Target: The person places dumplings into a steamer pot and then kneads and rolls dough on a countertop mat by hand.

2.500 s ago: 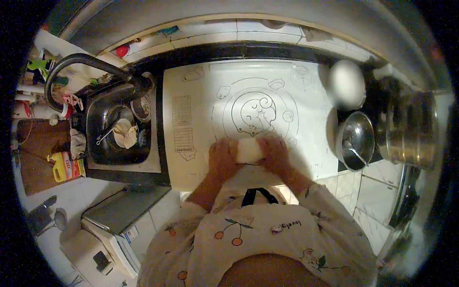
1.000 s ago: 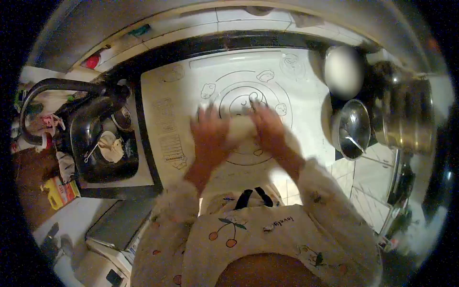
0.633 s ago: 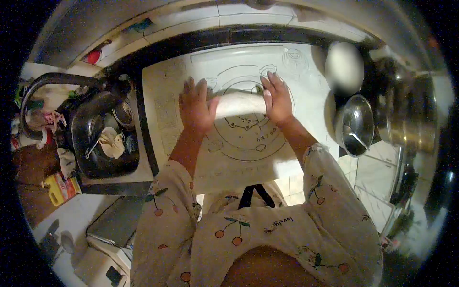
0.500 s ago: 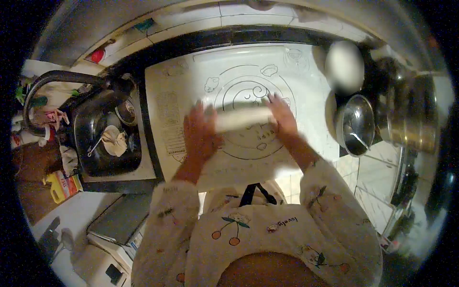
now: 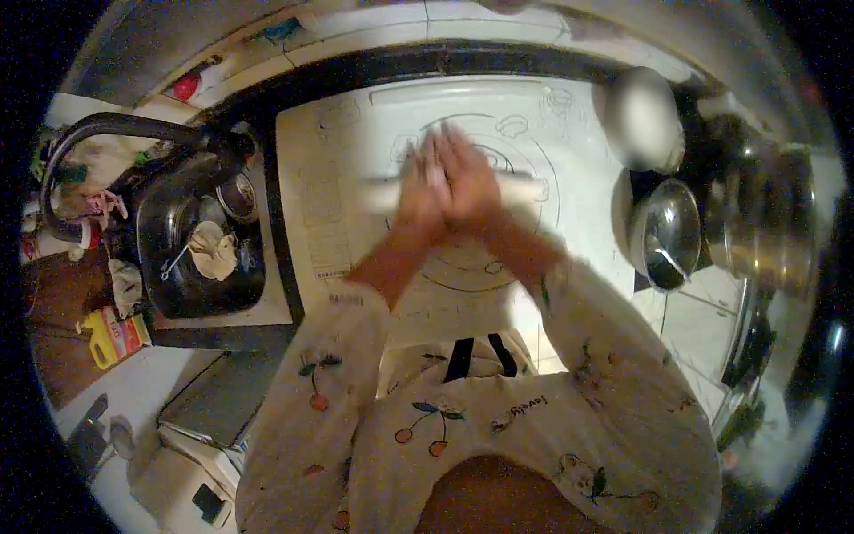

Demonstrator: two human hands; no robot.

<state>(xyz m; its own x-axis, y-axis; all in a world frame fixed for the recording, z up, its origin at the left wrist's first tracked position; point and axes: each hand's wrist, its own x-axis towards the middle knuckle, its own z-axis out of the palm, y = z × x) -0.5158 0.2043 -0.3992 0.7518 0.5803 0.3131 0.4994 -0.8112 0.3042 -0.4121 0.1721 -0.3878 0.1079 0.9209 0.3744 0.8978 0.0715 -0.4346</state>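
A long white roll of dough (image 5: 523,189) lies crosswise on a white pastry mat (image 5: 587,227) printed with circles and small drawings. Its two ends show on either side of my hands, and its middle is hidden under them. My left hand (image 5: 423,194) rests flat over the middle of the roll with its fingers stretched forward. Right against it, my right hand (image 5: 471,181) also lies flat on the dough, fingers extended. Both hands are slightly blurred.
On the right stand a round white object (image 5: 642,120), blurred, and a metal bowl (image 5: 672,227) with a spoon in it. To the left is a dark sink (image 5: 169,298) holding a cloth (image 5: 213,251), with a black faucet (image 5: 98,125) above. A yellow bottle (image 5: 102,343) stands lower left.
My hands have come together from the two ends of the dough roll to its middle and moved farther forward. The roll's ends are now uncovered, and it sits slightly farther from me.
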